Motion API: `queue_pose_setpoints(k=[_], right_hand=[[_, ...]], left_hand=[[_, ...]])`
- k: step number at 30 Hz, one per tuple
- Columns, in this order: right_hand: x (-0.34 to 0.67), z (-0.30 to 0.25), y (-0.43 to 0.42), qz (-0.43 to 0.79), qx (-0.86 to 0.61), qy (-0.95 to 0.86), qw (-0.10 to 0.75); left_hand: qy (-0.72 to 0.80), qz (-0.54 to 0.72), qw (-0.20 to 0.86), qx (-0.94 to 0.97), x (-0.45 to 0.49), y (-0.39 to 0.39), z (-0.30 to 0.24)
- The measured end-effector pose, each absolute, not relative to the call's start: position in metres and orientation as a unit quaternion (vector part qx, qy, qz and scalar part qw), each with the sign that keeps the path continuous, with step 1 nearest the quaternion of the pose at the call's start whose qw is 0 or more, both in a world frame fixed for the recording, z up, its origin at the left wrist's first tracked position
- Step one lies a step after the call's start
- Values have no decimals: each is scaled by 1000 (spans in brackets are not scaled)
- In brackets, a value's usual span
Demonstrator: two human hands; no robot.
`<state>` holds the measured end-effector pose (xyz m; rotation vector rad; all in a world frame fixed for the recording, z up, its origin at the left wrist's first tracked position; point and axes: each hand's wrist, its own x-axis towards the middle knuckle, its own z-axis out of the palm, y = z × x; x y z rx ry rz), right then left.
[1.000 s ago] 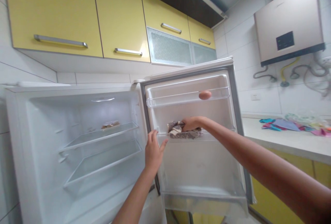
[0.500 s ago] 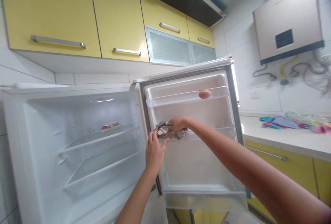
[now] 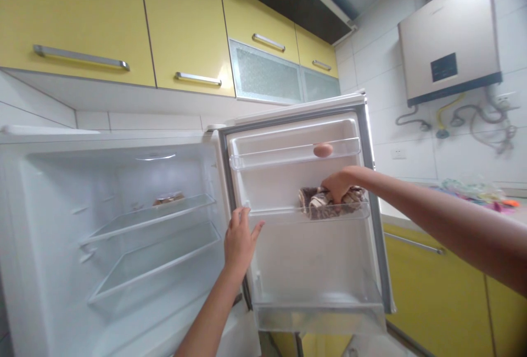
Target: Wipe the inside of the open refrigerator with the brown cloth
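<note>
The cloth [image 3: 316, 202], a bunched brown-and-white rag, sits in the middle door shelf [image 3: 275, 215] at its outer end, away from the hinge, pressed against the door liner behind the clear rail. The right hand [image 3: 340, 184] lies on top of it with the fingers curled down and closed around the bunch, so the cloth is directly under and slightly left of the grip. Its long axis runs along the shelf, side to side. The bare run of the shelf stretches from the cloth towards the hinge. There the left hand [image 3: 239, 238] rests, fingers spread and holding nothing, flat against the door [image 3: 313, 263] by its hinge edge. It is well apart from the cloth, so the right hand is by far the nearer. Above, an egg [image 3: 323, 150] lies in the top shelf [image 3: 267, 158], just over the right hand but not touching it. The bottom bin [image 3: 317, 316] shows nothing in it. Inside the fridge [image 3: 49, 225], a small brownish item [image 3: 168, 199] sits on the upper glass shelf [image 3: 135, 224]; what it is cannot be told.
</note>
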<state>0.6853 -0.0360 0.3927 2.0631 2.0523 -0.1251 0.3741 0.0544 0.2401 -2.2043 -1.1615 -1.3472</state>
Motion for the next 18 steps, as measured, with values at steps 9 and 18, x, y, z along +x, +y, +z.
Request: queue_pose_setpoints(k=[9,18], right_hand=[[690,381,-48,64,725,680,86],[686,366,-48,126,705,695,64]], left_hand=[[-415,-456,146,-774,370,49,244],[-415,-459,154,-770,376,50,245]])
